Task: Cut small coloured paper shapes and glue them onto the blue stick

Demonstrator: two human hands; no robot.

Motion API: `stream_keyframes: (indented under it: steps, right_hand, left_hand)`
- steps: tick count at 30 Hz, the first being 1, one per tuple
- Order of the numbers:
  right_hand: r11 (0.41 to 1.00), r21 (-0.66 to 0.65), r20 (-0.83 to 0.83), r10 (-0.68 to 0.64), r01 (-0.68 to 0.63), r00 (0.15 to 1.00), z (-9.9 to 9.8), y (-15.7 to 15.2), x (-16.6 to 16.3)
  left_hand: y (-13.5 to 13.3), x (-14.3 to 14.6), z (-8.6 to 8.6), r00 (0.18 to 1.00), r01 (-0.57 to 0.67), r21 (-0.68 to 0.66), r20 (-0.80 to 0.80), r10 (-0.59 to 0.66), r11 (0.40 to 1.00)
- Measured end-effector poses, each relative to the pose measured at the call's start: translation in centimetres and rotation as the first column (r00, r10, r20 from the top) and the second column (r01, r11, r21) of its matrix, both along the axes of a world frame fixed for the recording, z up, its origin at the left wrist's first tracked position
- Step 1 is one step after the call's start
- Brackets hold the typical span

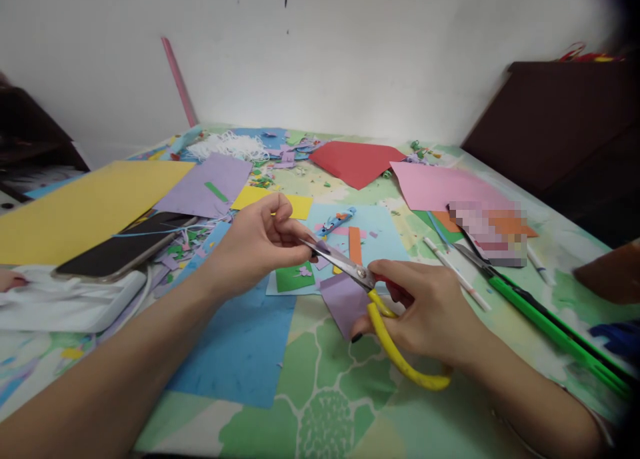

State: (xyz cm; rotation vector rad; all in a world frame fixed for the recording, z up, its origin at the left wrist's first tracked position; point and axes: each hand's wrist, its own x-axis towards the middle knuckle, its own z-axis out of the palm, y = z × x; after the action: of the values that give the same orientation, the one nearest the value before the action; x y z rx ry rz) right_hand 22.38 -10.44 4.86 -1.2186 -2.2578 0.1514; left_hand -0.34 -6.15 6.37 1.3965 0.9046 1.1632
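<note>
My right hand (pixel 425 306) grips scissors (pixel 387 352) by their yellow handles. The blades point left and reach the fingertips of my left hand (pixel 270 242), which is closed in a pinch. Between those fingertips and the blades is a small purple paper piece (pixel 323 247), partly covered. Below the scissors is a larger purple paper piece (pixel 343 302); I cannot tell whether my right hand touches it. Under my hands lies a light blue sheet (pixel 393 236), bearing a green paper piece (pixel 287 279), an orange strip (pixel 355 246) and a patterned blue pen-like stick (pixel 339 220).
A phone (pixel 125 249), a white tray-like thing (pixel 115 306) and a yellow sheet (pixel 90 202) lie left. A red sheet (pixel 357 160) is at the back. On the right are a pink sheet (pixel 445 186) and a green cutter (pixel 545 319). Another person's hand (pixel 10 279) shows far left.
</note>
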Motion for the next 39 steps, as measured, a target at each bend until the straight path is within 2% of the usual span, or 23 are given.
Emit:
stream_keyframes:
  steps: [11,19,23,27,35,39]
  right_hand:
    - [1.0,0.013,-0.031,0.026,-0.025,0.999,-0.3,-0.1,0.0]
    - [0.999,-0.006,-0.084,0.033,-0.033,0.996,-0.4,-0.2,0.0]
    - [0.988,-0.145,-0.132,0.032,-0.051,0.991,-0.1,-0.2,0.0]
    - [0.95,-0.302,-0.173,0.028,-0.08,0.985,0.2,-0.1,-0.2]
    - [0.865,-0.482,-0.311,-0.019,-0.14,0.95,-0.1,0.0,-0.4]
    - [0.826,-0.536,-0.37,-0.044,-0.175,0.928,-0.3,0.0,-0.6]
  left_hand:
    - [0.0,-0.2,0.5,0.997,0.003,0.047,-0.078,0.0,0.999]
    - [0.1,-0.2,0.5,0.998,0.011,0.03,-0.065,-0.009,0.999]
    - [0.1,-0.2,0.2,0.999,0.035,-0.024,0.0,-0.035,0.999]
    - [0.0,0.2,-0.1,0.991,0.088,-0.089,0.105,-0.079,0.992]
    - [-0.7,1.1,-0.2,0.953,0.173,-0.264,0.289,-0.094,0.949]
    - [-0.7,1.2,-0.4,0.94,0.194,-0.283,0.327,-0.095,0.939]
